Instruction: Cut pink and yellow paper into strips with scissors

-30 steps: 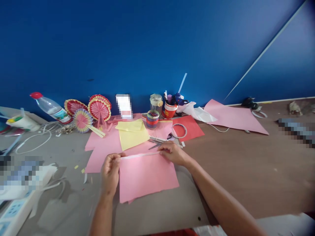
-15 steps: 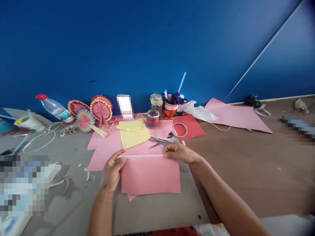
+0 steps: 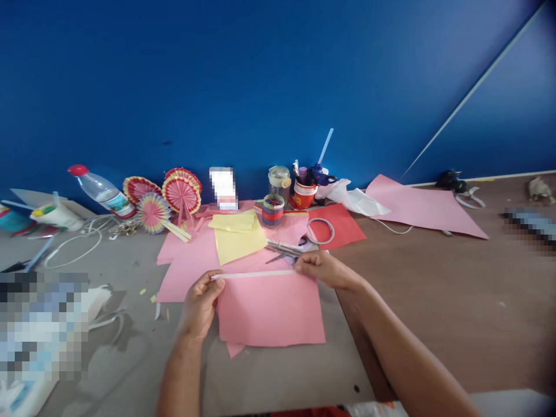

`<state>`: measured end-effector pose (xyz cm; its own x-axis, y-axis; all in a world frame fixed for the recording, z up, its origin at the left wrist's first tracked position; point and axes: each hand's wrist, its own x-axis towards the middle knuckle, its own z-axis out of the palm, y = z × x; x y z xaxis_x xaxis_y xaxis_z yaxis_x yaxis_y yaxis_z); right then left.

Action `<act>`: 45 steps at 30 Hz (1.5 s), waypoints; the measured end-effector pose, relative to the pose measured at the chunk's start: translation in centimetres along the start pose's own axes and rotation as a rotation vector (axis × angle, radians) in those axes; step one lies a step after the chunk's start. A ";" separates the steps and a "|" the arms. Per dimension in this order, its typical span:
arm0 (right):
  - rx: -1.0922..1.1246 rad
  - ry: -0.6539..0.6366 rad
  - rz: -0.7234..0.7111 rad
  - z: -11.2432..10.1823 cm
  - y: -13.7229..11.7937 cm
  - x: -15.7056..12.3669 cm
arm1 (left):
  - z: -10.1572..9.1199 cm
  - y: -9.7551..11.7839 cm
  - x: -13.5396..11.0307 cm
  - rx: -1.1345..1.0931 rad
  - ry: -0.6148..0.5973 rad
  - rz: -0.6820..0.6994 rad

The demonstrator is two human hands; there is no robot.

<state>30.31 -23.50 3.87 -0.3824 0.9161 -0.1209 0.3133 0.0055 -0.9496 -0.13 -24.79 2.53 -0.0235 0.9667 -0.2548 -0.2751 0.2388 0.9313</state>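
Note:
My left hand (image 3: 203,304) pinches the top left corner of a sheet of pink paper (image 3: 271,313) between thumb and fingers. Along the sheet's top edge runs a narrow white strip (image 3: 256,274) that looks like tape. My right hand (image 3: 319,268) is closed in a pinch at the strip's right end, by the top right of the sheet. Behind the right fingers lie scissors (image 3: 284,252), partly covered. More pink sheets (image 3: 186,278) and a folded yellow paper (image 3: 238,240) are spread beyond the held sheet.
At the back stand paper fans (image 3: 182,194), a bottle (image 3: 102,194), a phone (image 3: 223,188), a jar (image 3: 278,180), a striped tape stack (image 3: 273,211) and a red cup (image 3: 304,196) of tools. A tape ring (image 3: 321,231) rests on red paper (image 3: 347,227). A white cable (image 3: 73,258) curls left.
The view has shifted slightly, so everything sits a little further right. My right hand has moved slightly right along the top edge, still pinching. My left hand keeps its grip on the corner.

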 end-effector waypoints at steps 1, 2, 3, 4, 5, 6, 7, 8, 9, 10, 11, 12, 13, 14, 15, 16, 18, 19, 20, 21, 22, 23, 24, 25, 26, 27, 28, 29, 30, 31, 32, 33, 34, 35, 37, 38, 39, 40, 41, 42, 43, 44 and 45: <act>-0.030 0.018 -0.006 -0.1 0.1 0.0 | 0.1 0.0 0.0 0.008 0.001 0.006; -0.067 0.052 -0.012 -0.3 0.3 0.0 | 0.1 -0.1 0.0 0.017 0.007 0.016; -0.106 0.101 -0.017 -0.4 0.5 0.0 | 0.1 -0.1 0.0 0.028 0.014 0.026; -0.141 0.159 -0.020 -0.5 0.7 0.0 | 0.2 -0.2 0.0 0.039 0.020 0.032; -0.171 0.217 -0.020 -0.6 0.8 0.1 | 0.2 -0.3 0.1 0.052 0.021 0.036; -0.199 0.274 -0.022 -0.6 0.9 0.2 | 0.1 -0.4 0.1 0.067 0.017 0.039; -0.229 0.326 -0.035 -0.6 0.9 0.3 | 0.1 -0.5 0.1 0.083 0.011 0.043; -0.263 0.381 -0.063 -0.5 0.8 0.3 | 0.1 -0.5 0.1 0.103 0.006 0.049; -0.299 0.433 -0.108 -0.3 0.6 0.4 | 0.1 -0.4 0.1 0.127 0.005 0.062; -0.331 0.478 -0.164 -0.1 0.2 0.3 | 0.2 -0.3 0.0 0.159 0.009 0.082; -0.352 0.510 -0.228 0.2 -0.3 0.2 | 0.3 -0.1 -0.2 0.200 0.013 0.107; -0.362 0.519 -0.293 0.5 -0.9 0.0 | 0.6 0.3 -0.4 0.248 0.013 0.134; -0.366 0.505 -0.350 0.8 -1.7 -0.1 | 1.0 0.7 -0.6 0.303 0.010 0.162; -0.371 0.477 -0.400 1.2 -2.5 -0.2 | 1.5 1.3 -0.8 0.358 -0.003 0.194; -0.379 0.433 -0.442 1.6 -3.4 -0.3 | 2.1 2.0 -1.0 0.404 -0.016 0.228; -0.392 0.386 -0.470 1.9 -4.4 -0.3 | 2.8 2.7 -1.1 0.444 -0.030 0.273; -0.420 0.295 -0.486 2.4 -6.3 0.1 | 4.1 4.0 -1.0 0.481 -0.076 0.343; -0.434 0.248 -0.475 2.7 -7.2 0.4 | 4.8 4.6 -0.8 0.486 -0.102 0.361; -0.445 0.207 -0.452 2.8 -8.0 0.9 | 5.4 5.1 -0.4 0.488 -0.130 0.370; -0.452 0.167 -0.412 3.0 -8.6 1.4 | 5.9 5.4 0.0 0.489 -0.153 0.371; -0.451 0.146 -0.355 3.0 -9.0 1.9 | 6.2 5.6 0.4 0.491 -0.170 0.367; -0.440 0.146 -0.290 3.1 -9.2 2.3 | 6.5 5.7 0.9 0.490 -0.178 0.361; -0.425 0.158 -0.232 3.2 -9.2 2.8 | 6.6 5.7 1.4 0.487 -0.179 0.353; -0.405 0.173 -0.185 3.3 -9.0 3.2 | 6.6 5.5 1.9 0.482 -0.178 0.342; -0.384 0.185 -0.154 3.4 -8.6 3.5 | 6.4 5.3 2.4 0.474 -0.176 0.332; -0.362 0.187 -0.137 3.6 -8.0 3.8 | 6.2 5.1 2.7 0.464 -0.179 0.324; -0.340 0.178 -0.132 3.7 -7.5 4.1 | 6.0 4.8 3.1 0.454 -0.186 0.316; -0.318 0.163 -0.131 3.9 -6.9 4.3 | 5.7 4.5 3.3 0.443 -0.199 0.305; -0.301 0.148 -0.130 4.1 -6.3 4.6 | 5.5 4.3 3.5 0.432 -0.216 0.289; -0.291 0.131 -0.129 4.2 -5.9 4.8 | 5.2 4.0 3.6 0.421 -0.232 0.270; -0.287 0.117 -0.131 4.4 -5.5 5.0 | 5.0 3.8 3.8 0.412 -0.244 0.249; -0.291 0.104 -0.133 4.5 -5.2 5.3 | 4.8 3.6 3.9 0.407 -0.247 0.233; -0.300 0.092 -0.133 4.5 -5.0 5.4 | 4.7 3.5 4.0 0.407 -0.241 0.224; -0.311 0.082 -0.131 4.6 -4.9 5.6 | 4.5 3.3 4.1 0.410 -0.228 0.224; -0.329 0.058 -0.128 4.4 -4.8 5.8 | 4.2 3.0 4.4 0.422 -0.192 0.238; -0.336 0.041 -0.124 4.3 -4.8 5.8 | 4.1 2.8 4.6 0.426 -0.177 0.245; -0.343 0.014 -0.115 4.1 -4.7 5.8 | 4.0 2.7 4.8 0.429 -0.166 0.251; -0.345 -0.022 -0.102 4.0 -4.6 5.8 | 3.8 2.5 4.9 0.431 -0.157 0.257; -0.342 -0.060 -0.090 3.8 -4.4 5.8 | 3.7 2.4 5.0 0.434 -0.150 0.264; -0.335 -0.095 -0.078 3.6 -4.3 5.8 | 3.5 2.4 5.1 0.436 -0.143 0.271; -0.325 -0.119 -0.071 3.5 -4.1 5.9 | 3.4 2.3 5.2 0.439 -0.137 0.279; -0.311 -0.131 -0.068 3.4 -3.9 5.9 | 3.2 2.3 5.3 0.440 -0.129 0.286; -0.296 -0.128 -0.071 3.3 -3.8 6.0 | 3.1 2.3 5.3 0.440 -0.119 0.294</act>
<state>23.98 -19.35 5.75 -0.5126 0.8514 -0.1107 0.5140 0.2010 -0.8339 2.06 -18.80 4.10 0.0772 0.9962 0.0402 0.1560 -0.0519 0.9864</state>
